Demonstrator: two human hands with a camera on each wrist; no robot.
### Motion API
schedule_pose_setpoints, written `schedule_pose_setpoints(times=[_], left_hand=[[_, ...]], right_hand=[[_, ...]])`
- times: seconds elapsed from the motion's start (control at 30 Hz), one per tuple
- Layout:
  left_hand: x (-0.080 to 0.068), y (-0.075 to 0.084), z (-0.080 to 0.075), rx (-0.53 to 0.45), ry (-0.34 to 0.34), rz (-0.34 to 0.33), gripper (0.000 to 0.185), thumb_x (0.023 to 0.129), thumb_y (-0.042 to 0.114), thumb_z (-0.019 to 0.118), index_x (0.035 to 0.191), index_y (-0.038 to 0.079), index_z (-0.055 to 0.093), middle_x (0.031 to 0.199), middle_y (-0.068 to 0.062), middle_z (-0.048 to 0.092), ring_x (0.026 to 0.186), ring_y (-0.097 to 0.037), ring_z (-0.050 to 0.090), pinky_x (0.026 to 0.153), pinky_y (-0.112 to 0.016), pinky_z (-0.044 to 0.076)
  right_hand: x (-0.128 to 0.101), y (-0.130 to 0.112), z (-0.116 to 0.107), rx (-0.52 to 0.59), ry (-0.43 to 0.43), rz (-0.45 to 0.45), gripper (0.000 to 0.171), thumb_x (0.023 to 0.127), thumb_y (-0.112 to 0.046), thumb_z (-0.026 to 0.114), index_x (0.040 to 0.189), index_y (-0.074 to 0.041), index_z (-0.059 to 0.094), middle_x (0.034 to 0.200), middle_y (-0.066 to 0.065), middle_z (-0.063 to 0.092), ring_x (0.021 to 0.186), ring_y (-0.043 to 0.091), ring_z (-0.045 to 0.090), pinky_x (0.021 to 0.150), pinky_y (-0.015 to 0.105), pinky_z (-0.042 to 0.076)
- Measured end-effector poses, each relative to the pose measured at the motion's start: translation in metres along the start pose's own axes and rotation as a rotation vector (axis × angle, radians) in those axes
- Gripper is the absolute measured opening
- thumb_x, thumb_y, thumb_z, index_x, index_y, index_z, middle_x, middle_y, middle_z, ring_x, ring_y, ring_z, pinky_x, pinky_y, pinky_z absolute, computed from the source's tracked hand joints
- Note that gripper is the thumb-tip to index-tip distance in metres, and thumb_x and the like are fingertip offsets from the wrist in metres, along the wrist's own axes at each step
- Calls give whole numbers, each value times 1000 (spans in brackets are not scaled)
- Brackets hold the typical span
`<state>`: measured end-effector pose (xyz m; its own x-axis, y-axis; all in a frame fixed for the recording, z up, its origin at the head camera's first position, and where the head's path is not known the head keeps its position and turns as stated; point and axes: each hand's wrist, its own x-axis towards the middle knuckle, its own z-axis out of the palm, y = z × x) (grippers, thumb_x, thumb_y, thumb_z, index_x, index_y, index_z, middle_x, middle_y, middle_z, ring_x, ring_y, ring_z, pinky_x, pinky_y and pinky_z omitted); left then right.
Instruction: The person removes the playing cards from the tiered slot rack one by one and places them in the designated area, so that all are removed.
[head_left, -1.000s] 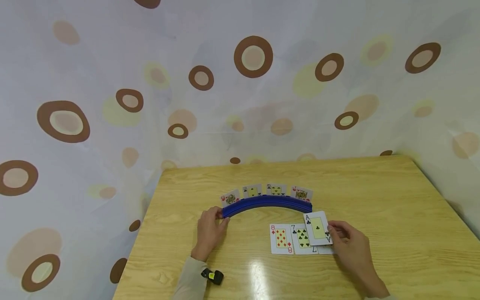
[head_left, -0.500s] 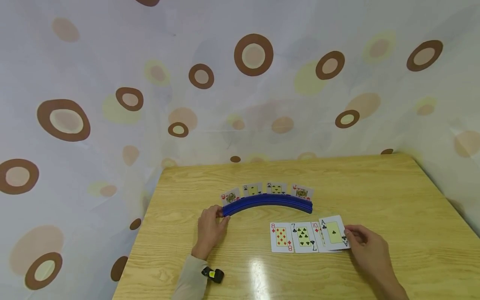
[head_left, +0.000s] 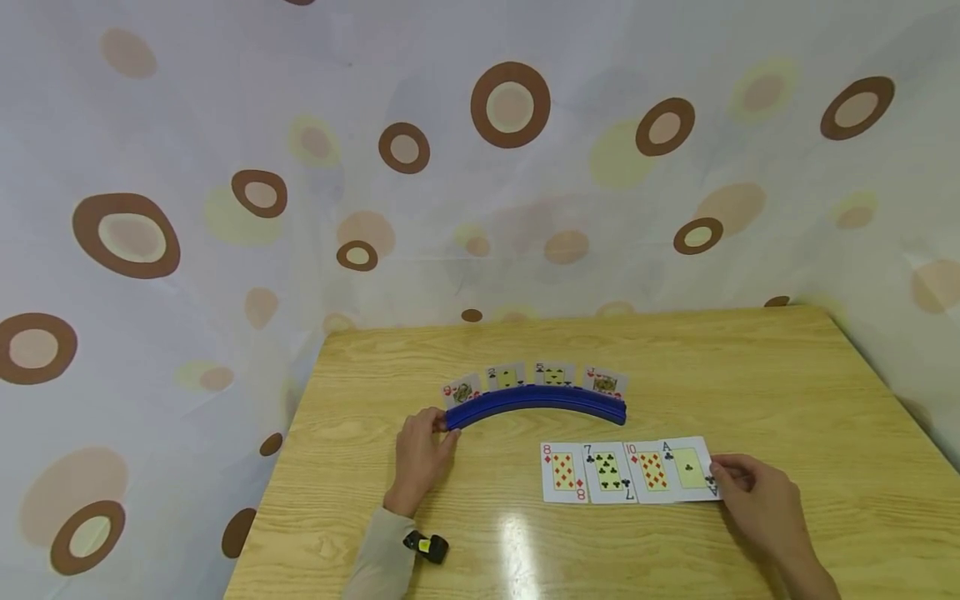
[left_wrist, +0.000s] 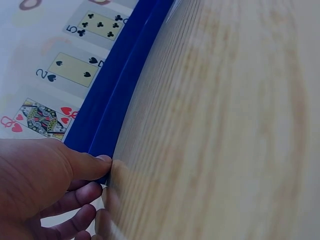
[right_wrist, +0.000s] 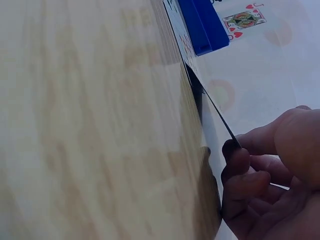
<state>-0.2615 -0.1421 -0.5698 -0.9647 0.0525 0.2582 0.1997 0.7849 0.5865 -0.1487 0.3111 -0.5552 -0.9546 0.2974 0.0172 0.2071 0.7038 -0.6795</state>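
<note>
Blue plastic is what I see first: a curved card holder (head_left: 536,406) sits near the middle of the wooden tabletop (head_left: 787,392), bowed toward the far edge, with four cards (head_left: 534,377) standing in it, among them a queen of hearts, a two of spades and a five of clubs by the left wrist view. My left hand (head_left: 420,458) grasps the holder's left end, thumb on top and fingers (left_wrist: 75,200) curled beneath it. Closer to the near edge, a row of cards lies face up: an eight of diamonds (head_left: 564,472), a seven of clubs (head_left: 609,472) and a ten of diamonds (head_left: 649,471), each overlapping the next. My right hand (head_left: 757,504) pinches the ace of clubs (head_left: 688,468) by its right edge at the right end of that row, overlapping the ten; in the right wrist view it tilts up slightly off the wood.
</note>
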Motion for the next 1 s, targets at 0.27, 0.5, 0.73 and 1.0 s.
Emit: schedule_pose_setpoints(times=[0.27, 0.5, 0.73, 1.0], left_hand=[[0, -1, 1, -2, 0, -5, 24, 91, 13, 88, 108, 2, 74, 94, -7, 76, 91, -26, 66, 82, -44, 51], [0, -2, 1, -15, -4, -15, 24, 92, 14, 87, 109, 2, 74, 94, -7, 76, 93, -26, 66, 84, -45, 51], [0, -1, 1, -15, 1, -2, 24, 92, 14, 87, 109, 2, 74, 94, -7, 75, 93, -27, 66, 83, -46, 51], [-1, 0, -1, -15, -11, -16, 23, 94, 14, 86, 108, 2, 73, 95, -8, 74, 94, -27, 65, 84, -45, 50]], right_hand=[[8, 1, -2, -31, -18, 45, 31, 108, -15, 62, 126, 8, 73, 104, 20, 78, 78, 11, 61, 62, 22, 45], [11, 3, -1, -42, -20, 99, 33, 109, -16, 60, 129, 6, 73, 108, 22, 77, 83, 18, 62, 64, 22, 42], [11, 4, -1, -37, 14, 120, 32, 109, -14, 59, 128, 7, 73, 107, 24, 77, 82, 19, 63, 61, 23, 43], [10, 2, -1, -48, 14, 128, 32, 108, -14, 59, 128, 6, 73, 107, 23, 77, 84, 22, 64, 62, 22, 42]])
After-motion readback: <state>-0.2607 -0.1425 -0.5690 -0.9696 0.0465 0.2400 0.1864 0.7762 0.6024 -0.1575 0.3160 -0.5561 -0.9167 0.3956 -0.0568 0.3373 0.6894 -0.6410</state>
